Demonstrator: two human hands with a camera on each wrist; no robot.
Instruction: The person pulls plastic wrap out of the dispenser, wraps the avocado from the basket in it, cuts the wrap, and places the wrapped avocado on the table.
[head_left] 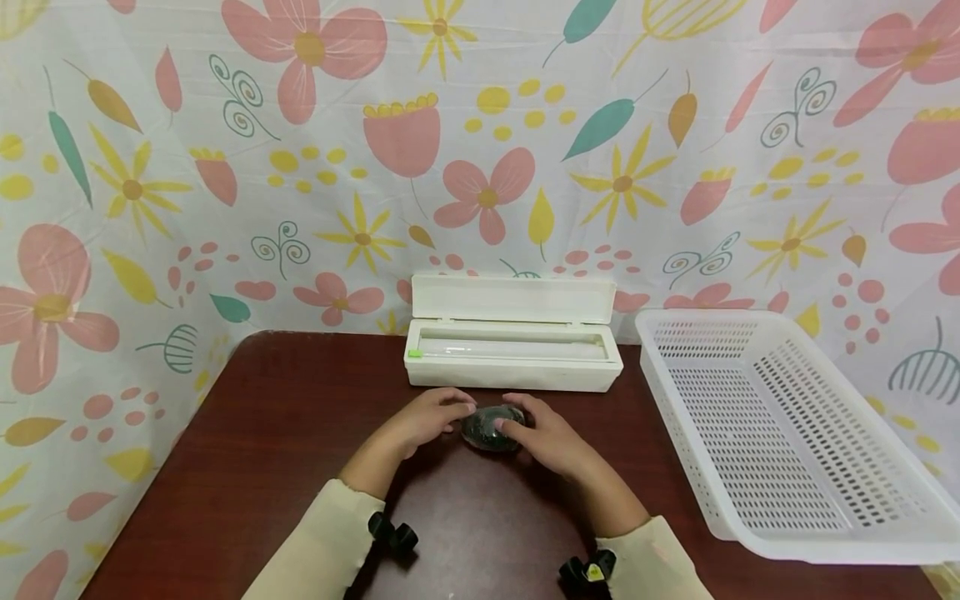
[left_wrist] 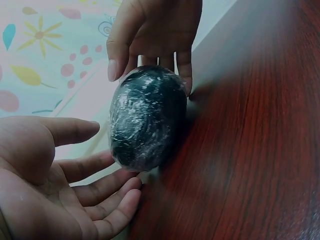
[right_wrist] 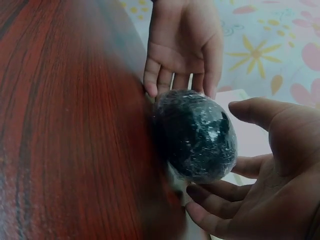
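A dark oval thing [head_left: 491, 428], tightly wrapped in shiny clear film, sits on the table between the two hands. What lies under the film is too dark to make out. My left hand [head_left: 431, 417] is at its left end; in the left wrist view the thumb [left_wrist: 80, 131] stands away from it and the loose fingertips come up to its lower end. My right hand [head_left: 551, 435] flanks the right end. Seen from the right wrist, its thumb [right_wrist: 250, 107] is spread from the fingers, which reach along the edge of the wrapped thing [right_wrist: 197, 137].
Behind the hands stands a white cling film box [head_left: 513, 375], its lid [head_left: 513, 300] raised and a film roll [head_left: 510, 348] inside. A white plastic basket [head_left: 720, 500] is on the right of the brown table [head_left: 225, 500]. Flowered cloth [head_left: 487, 117] hangs behind.
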